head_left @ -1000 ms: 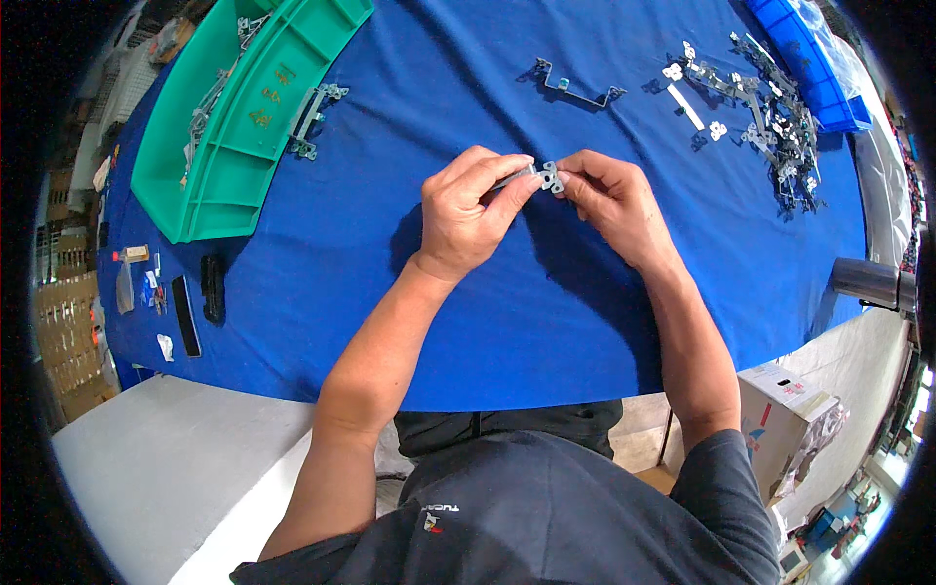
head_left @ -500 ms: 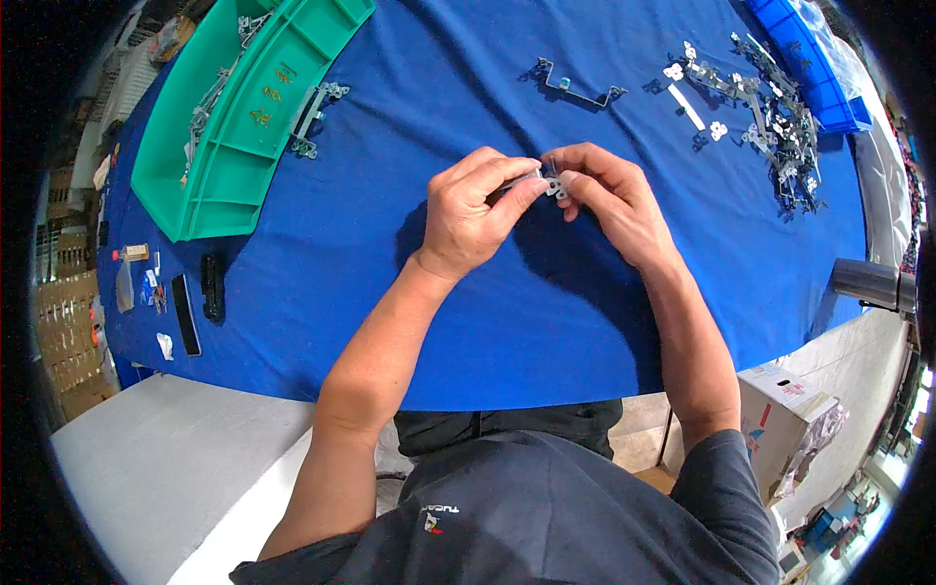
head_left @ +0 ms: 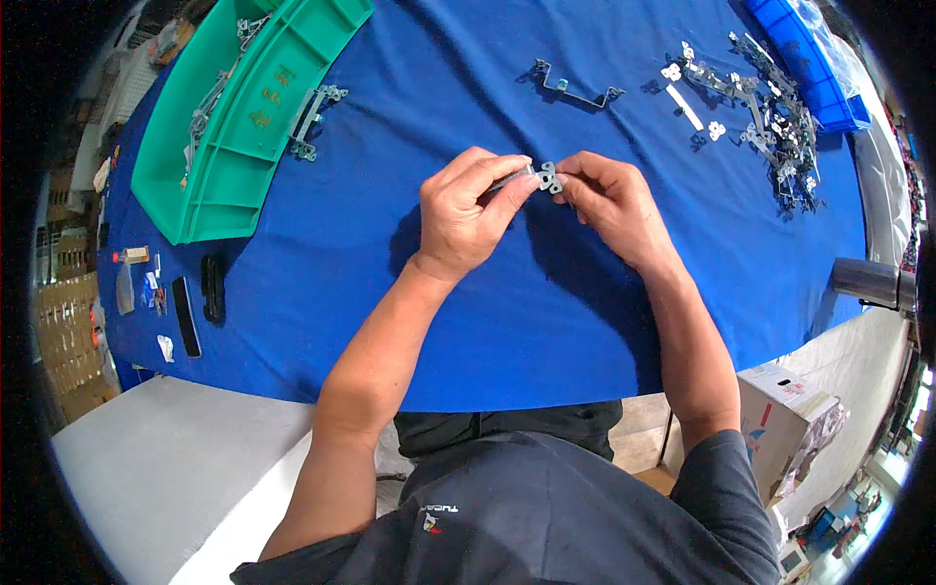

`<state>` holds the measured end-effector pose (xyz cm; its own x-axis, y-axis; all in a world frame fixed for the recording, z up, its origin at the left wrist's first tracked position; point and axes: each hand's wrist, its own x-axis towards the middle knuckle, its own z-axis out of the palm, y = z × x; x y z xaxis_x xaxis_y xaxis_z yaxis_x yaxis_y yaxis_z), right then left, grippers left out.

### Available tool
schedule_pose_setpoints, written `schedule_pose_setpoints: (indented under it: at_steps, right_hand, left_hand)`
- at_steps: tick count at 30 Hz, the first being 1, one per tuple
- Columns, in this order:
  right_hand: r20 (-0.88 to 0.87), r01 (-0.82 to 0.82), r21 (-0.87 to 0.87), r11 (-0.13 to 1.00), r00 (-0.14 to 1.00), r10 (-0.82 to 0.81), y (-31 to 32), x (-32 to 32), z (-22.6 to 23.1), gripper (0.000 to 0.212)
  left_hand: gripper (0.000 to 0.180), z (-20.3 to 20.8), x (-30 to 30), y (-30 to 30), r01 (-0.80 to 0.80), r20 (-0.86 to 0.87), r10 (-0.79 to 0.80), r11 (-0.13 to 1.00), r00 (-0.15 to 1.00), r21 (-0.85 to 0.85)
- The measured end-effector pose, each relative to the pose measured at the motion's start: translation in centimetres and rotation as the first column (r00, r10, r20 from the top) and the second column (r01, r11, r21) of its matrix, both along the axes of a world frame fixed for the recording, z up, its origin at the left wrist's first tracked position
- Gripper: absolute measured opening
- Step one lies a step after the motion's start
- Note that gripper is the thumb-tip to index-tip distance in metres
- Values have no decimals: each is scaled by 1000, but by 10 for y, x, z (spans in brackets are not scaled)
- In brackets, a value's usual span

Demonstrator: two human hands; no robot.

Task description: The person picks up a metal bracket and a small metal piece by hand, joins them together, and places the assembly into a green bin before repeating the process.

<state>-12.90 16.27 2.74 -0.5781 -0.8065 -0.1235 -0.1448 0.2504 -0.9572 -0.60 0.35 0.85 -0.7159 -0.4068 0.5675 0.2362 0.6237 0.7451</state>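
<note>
A small metal bracket (head_left: 549,179) with a lobed, holed end is held up over the blue cloth, in front of my body. My left hand (head_left: 458,216) pinches its bar between thumb and fingers, hiding most of its length. From the other side, my right hand (head_left: 616,207) has thumb and forefinger closed at the lobed end. Whether a small part sits between those right fingertips cannot be made out. Farther off on the cloth lies a similar bent bracket (head_left: 575,94). Another pair of brackets (head_left: 310,122) rests beside the green bin.
At the left stands a green bin (head_left: 231,190) holding metal parts and small brass-coloured pieces. Many loose brackets (head_left: 780,127) are heaped at the far right beside a blue tray (head_left: 846,115). A phone (head_left: 185,317) and a black case (head_left: 212,289) lie near the left edge.
My right fingers have drawn back slightly and lower, so more of the bracket's lobed end shows. My left hand has shifted a little to the left, still gripping the bracket.
</note>
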Motion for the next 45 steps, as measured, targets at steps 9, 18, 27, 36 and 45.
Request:
schedule_pose_setpoints:
  at_steps: [9,18,27,36,45]
  right_hand:
    - [36,-3,6,1000,999,3,1,2,7,16]
    - [176,16,-171,985,984,15,-1,1,-10,19]
    - [121,17,-159,987,993,2,1,-1,-10,22]
    - [28,29,0,1000,999,-29,0,-1,2,16]
    - [75,14,19,1000,997,-15,0,1,3,15]
  left_hand:
    - [15,0,0,-1,35,21,-36,999,999,29]
    - [14,0,-1,0,61,32,-62,997,998,56]
    - [15,3,1,2,125,143,-131,991,981,49]
    - [15,0,0,0,19,49,-21,999,999,34]
    - [14,2,-1,0,44,38,-46,997,998,62]
